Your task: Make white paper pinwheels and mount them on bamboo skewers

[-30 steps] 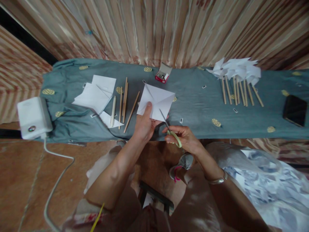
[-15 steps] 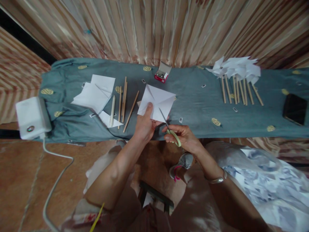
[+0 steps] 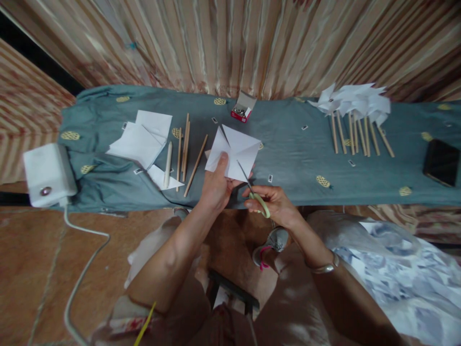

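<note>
One sheet (image 3: 236, 152): near the front edge of the counter (image 3: 288, 149), pinched by the left hand (image 3: 217, 185), seemingly to steady it.
Scissors (image 3: 256, 196): held by the right hand (image 3: 276, 203), blades (image 3: 243, 171) crossing the sheet's near edge.
Pinwheels (image 3: 360, 102): at the counter's back edge, perhaps out of the way.

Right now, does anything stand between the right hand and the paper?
Yes: the scissors in the right hand bridge the gap, blades over the paper, and fingers of the left hand show at its near edge. Nothing else visible lies between.

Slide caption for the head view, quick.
Left hand holds a white paper square; right hand holds green-handled scissors across its near edge, pinwheels at right.
</note>
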Motion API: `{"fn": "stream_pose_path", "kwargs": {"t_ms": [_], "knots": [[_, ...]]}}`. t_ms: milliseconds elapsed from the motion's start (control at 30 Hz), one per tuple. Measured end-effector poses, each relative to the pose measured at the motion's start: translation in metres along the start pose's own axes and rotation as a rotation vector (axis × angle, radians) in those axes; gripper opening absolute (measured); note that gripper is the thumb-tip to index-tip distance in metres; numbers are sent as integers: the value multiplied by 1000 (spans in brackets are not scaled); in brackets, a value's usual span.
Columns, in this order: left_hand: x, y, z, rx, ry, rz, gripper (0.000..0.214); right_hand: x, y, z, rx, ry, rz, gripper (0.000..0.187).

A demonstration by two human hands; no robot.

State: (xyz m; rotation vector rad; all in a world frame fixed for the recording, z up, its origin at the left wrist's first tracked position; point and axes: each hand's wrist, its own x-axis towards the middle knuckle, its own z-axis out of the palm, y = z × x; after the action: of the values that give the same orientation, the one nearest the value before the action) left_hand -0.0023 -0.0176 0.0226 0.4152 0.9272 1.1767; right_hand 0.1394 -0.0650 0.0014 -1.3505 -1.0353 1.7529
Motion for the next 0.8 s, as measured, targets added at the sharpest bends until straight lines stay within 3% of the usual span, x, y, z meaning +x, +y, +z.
{"fn": "stream_pose_path", "kwargs": {"t_ms": [400, 800], "knots": [[0, 0, 0, 40, 11, -12, 44, 0, -2, 1, 18, 5, 1, 41], [0, -1, 0, 17, 9, -8, 52, -1, -4, 4, 6, -1, -19, 41]]}}
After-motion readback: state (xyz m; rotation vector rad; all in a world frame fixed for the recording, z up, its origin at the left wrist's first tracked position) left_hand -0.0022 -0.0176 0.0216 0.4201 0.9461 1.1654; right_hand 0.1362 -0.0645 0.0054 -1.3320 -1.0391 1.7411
